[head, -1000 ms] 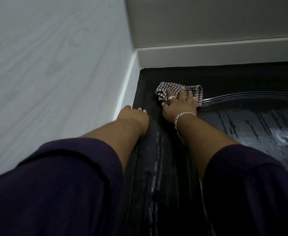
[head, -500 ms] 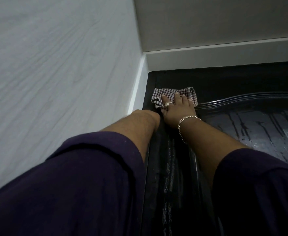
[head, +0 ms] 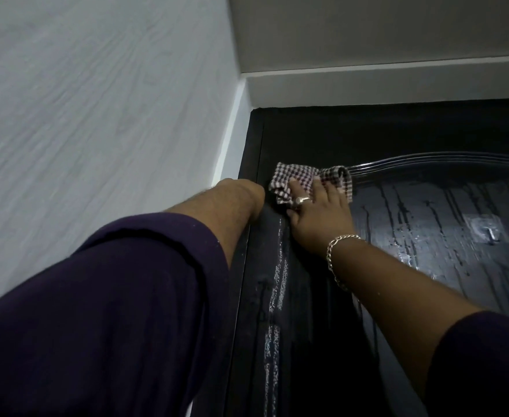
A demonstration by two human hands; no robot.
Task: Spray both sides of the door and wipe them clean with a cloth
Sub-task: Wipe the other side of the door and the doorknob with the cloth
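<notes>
A: Pale wood-grain wall [head: 81, 115] left of both hands, grey ceiling [head: 367, 31] above, black door [head: 427, 139] filling the corner beneath a white lintel [head: 367, 88].

B: And the cloth?

A: Checked cloth [head: 301, 176] at the door's top left corner, just under the fingertips [head: 316, 183] of the right hand [head: 319, 212]. Pressed flat against the panel, fingers straight and spread, nothing pinched. Ring [head: 303, 200] on one finger, chain bracelet [head: 337, 254] at the wrist.

B: Why flat rather than bunched?

A: Probably to spread pressure over a wide patch and follow the raised moulding [head: 427, 164] curving off to the right of the hand.

B: Left hand?

A: Left hand [head: 241, 194] just beside the right, set against the door's outer edge. Fingers hidden behind that edge, so impossible to say whether curled round it or resting straight. Most likely there to steady the door against the push of the wiping.

B: Wet?

A: Glistening with drip streaks [head: 412, 224] to the right of the wiping hand and foamy runs [head: 277, 266] below it. Small clear stick-on hook [head: 485, 230] further right, amid the drips.

B: Progress?

A: Sprayed on this face, by the look of it; wiping only begun at the top, working downward the sensible order with drips running that way. Other face out of sight.
</notes>
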